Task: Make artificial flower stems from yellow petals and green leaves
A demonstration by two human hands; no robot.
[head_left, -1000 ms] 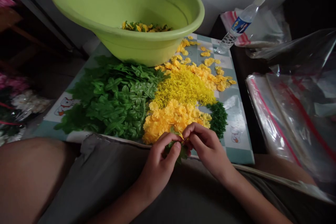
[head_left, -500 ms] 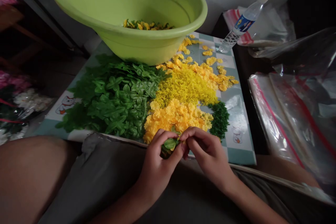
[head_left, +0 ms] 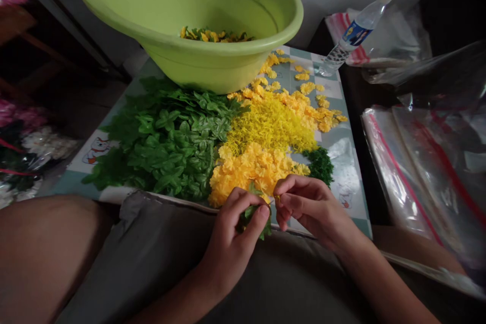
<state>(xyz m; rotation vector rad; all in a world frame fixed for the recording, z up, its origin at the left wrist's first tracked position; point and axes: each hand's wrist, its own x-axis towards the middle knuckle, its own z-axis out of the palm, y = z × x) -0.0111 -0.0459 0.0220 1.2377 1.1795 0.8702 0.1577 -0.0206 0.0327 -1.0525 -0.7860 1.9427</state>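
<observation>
My left hand (head_left: 231,233) is closed around a green artificial leaf piece (head_left: 248,215), much of it hidden by the fingers. Just to its right, my right hand (head_left: 309,207) pinches a small yellow piece (head_left: 277,199); a thin stem seems to run from it toward the left fingertips. Beyond both hands lies a pile of orange-yellow fabric petals (head_left: 254,167), with bright yellow frilly bits (head_left: 271,126) behind it. A broad heap of green artificial leaves (head_left: 170,147) spreads to the left. Small dark green sprigs (head_left: 319,164) sit beyond the right hand.
A large lime-green basin (head_left: 205,66) stands at the table's back, holding yellow and green pieces (head_left: 216,36). Right of it is a plastic bottle (head_left: 351,35). Clear plastic bags (head_left: 410,167) lie beside the checked tabletop (head_left: 341,152). Wrapped flowers (head_left: 41,144) are at far left.
My right hand has drawn away to the right from the left hand, a small yellow piece now showing in its fingertips. The left hand keeps hold of the leaf piece.
</observation>
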